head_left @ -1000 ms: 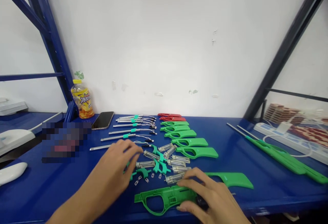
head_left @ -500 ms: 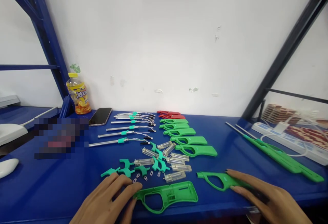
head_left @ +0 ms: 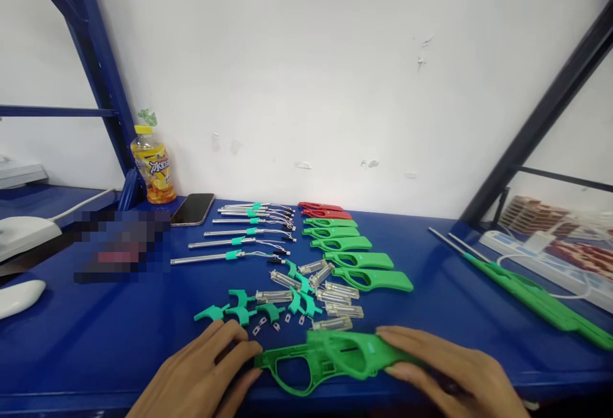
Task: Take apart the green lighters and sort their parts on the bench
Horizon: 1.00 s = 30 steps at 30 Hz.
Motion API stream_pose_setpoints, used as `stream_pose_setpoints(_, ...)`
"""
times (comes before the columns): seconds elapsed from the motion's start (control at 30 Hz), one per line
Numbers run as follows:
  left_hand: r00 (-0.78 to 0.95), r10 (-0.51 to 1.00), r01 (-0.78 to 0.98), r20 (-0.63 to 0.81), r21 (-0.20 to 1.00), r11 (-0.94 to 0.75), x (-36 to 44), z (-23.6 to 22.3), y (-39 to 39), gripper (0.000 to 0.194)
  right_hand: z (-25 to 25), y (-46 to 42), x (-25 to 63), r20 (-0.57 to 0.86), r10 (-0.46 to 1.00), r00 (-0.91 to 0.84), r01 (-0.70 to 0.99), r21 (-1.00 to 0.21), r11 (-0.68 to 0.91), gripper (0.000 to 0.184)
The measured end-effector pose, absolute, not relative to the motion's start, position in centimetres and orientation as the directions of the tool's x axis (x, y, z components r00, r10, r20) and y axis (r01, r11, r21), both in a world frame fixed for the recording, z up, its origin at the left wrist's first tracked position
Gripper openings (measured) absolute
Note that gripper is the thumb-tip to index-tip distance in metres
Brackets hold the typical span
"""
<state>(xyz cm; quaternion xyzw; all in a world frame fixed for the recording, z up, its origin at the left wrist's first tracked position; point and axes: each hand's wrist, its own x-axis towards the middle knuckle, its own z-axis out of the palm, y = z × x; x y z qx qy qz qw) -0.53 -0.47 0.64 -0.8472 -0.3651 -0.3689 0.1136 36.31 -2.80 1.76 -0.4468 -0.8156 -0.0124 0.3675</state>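
At the front edge, my left hand [head_left: 205, 367] pinches the narrow end of a green lighter handle half [head_left: 313, 367]; its hollow, ribbed inside faces up. My right hand [head_left: 445, 370] grips a second green handle half [head_left: 371, 354], smooth outside up, between thumb and fingers. This second piece overlaps the grip part of the first; whether they touch I cannot tell. Just beyond lie clear fuel tanks [head_left: 331, 323], teal triggers [head_left: 271, 311] and tiny metal clips [head_left: 259, 325].
Further back are several metal lighter tubes with wires [head_left: 205, 258], green handle halves [head_left: 373, 279] and red ones [head_left: 328, 214]. Two long green lighters [head_left: 531, 297] lie right, beside a power strip [head_left: 522, 255]. A phone [head_left: 193, 209] and a drink bottle [head_left: 158, 172] stand back left.
My right hand has moved left with its green handle half, bringing it over the other half. My left hand keeps its pinch. The view has shifted slightly.
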Motion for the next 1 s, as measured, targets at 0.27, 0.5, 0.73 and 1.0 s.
stream_pose_setpoints(0.27,0.421,0.575,0.684,0.702,0.171,-0.709,-0.3,-0.1,-0.6,0.036,1.9,-1.9,31.8,0.557,0.644,-0.525,0.707,-0.136,0.694,0.052)
stream_pose_setpoints(0.5,0.419,0.629,0.67,0.655,0.244,-0.701,-0.4,-0.2,-0.5,0.027,1.6,-1.9,31.9,0.524,0.672,-0.523,0.704,-0.178,0.688,0.047)
stream_pose_setpoints(0.73,0.413,0.646,0.662,0.642,0.276,-0.697,-0.4,-0.4,-0.3,0.021,1.5,-1.8,31.6,0.55,0.671,-0.497,0.71,-0.186,0.679,0.046)
stream_pose_setpoints(1.0,0.41,0.707,0.663,0.576,0.344,-0.665,-0.8,-0.8,-0.4,0.016,1.3,-1.8,31.5,0.539,0.687,-0.488,0.709,-0.214,0.672,0.041)
